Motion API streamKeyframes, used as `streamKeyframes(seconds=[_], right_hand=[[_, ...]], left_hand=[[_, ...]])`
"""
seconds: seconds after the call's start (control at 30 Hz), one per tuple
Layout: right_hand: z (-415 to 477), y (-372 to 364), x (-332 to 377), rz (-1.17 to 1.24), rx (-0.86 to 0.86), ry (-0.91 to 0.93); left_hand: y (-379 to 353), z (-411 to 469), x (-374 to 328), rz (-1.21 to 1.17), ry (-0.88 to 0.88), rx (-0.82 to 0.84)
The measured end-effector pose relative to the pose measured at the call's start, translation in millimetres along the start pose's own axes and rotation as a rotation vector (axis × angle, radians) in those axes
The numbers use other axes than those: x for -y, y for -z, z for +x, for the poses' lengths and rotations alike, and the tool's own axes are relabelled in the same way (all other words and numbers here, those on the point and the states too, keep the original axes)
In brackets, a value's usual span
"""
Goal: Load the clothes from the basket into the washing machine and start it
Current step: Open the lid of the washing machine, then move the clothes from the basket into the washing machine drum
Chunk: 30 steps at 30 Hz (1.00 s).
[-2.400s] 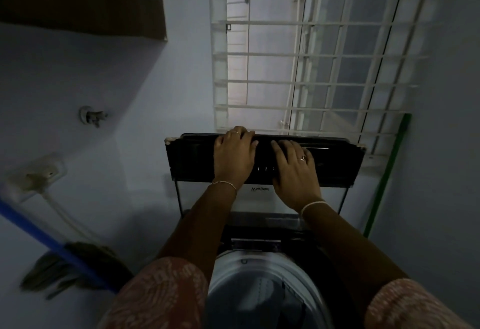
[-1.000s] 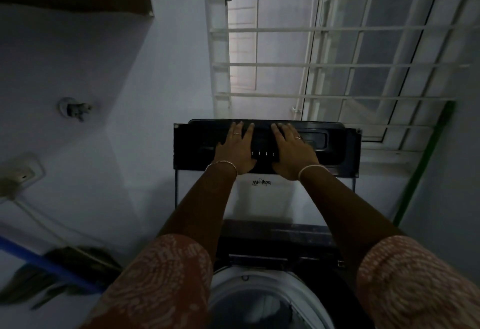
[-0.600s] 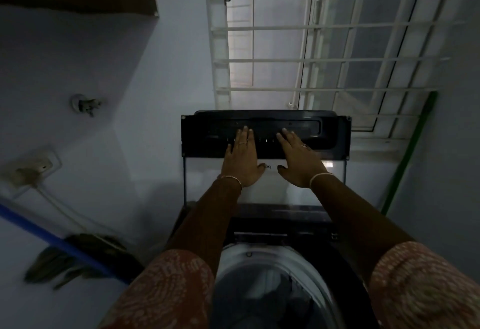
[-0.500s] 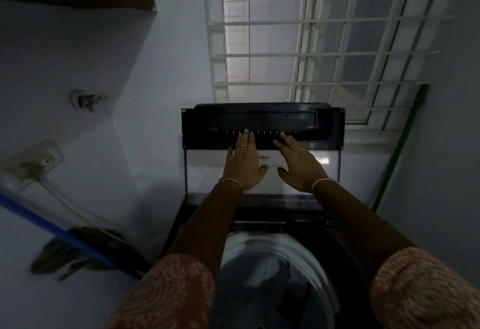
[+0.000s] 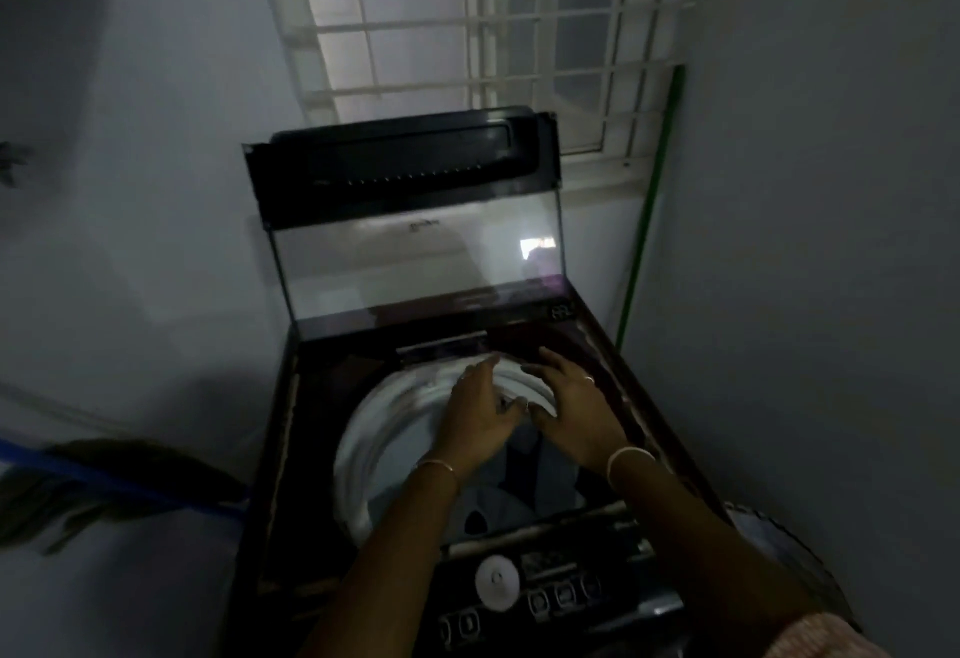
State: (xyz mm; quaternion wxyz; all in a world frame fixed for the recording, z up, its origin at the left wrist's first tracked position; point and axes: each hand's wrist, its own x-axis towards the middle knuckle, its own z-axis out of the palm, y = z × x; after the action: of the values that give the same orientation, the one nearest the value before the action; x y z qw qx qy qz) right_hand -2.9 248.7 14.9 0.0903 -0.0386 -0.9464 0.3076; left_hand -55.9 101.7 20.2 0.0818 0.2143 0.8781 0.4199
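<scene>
Your hands have come off the lid (image 5: 410, 174); half a second ago both palms lay flat against it, and now it stands upright by itself at the back of the washing machine (image 5: 311, 449), its glass pane facing you; your view has also tipped down, so the control panel (image 5: 561, 597) with its white dial (image 5: 497, 582) now shows along the near edge.

Your left hand (image 5: 480, 421) and right hand (image 5: 574, 410) hover side by side, palms down, over the far part of the drum mouth; the fingers of both are stretched out and loosely spread, and neither has hold of anything; motion blur keeps you from telling whether the fingertips touch the white drum rim (image 5: 374, 429) beneath them.

The clothes (image 5: 545, 483) lie inside the drum, pale blue-grey with dark folds, just below and nearer to you than both hands, showing between your wrists; they do not touch either hand.

A barred window (image 5: 493, 23) sits behind the lid; a green pole (image 5: 649, 200) leans in the right corner.
</scene>
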Motion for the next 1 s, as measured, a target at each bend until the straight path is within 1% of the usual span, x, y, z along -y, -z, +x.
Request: streamKeyframes(seconds=[0.1, 0.2, 0.33, 0.43, 0.57, 0.67, 0.77, 0.87, 1.0], right_hand=[[-37.8, 2.1, -21.8, -0.065, -0.031, -0.077], [-68.6, 11.0, -42.9, -0.079, -0.065, -0.150], [-103.3, 23.8, -72.8, -0.106, -0.140, -0.187], [-123.3, 34.8, -100.4, -0.087, -0.188, -0.230], [-152.0, 53.5, -146.2, -0.070, -0.174, -0.248], [-176.4, 70.9, -186.6, -0.001, -0.159, -0.304], [-200.2, 76.7, -232.4, 0.063, -0.104, -0.379], [-220.2, 74.7, -275.8, 0.124, -0.006, -0.505], [-240.3, 63.6, -323.1, 0.235, 0.139, -0.617]], left_hand=[[-35.8, -22.4, -11.4, -0.089, -0.021, 0.080], [-66.9, -41.1, -25.7, -0.111, -0.073, 0.127], [-106.3, -55.1, -44.9, -0.059, -0.120, 0.148], [-137.4, -57.4, -64.8, -0.028, -0.166, 0.116], [-182.9, -59.7, -100.7, -0.052, -0.176, 0.108], [-225.2, -62.4, -124.3, -0.058, -0.183, 0.155], [-266.1, -64.1, -137.2, -0.015, -0.199, 0.211], [-304.0, -61.2, -142.2, -0.034, -0.118, 0.258], [-352.4, -49.9, -120.2, -0.108, 0.111, 0.307]])
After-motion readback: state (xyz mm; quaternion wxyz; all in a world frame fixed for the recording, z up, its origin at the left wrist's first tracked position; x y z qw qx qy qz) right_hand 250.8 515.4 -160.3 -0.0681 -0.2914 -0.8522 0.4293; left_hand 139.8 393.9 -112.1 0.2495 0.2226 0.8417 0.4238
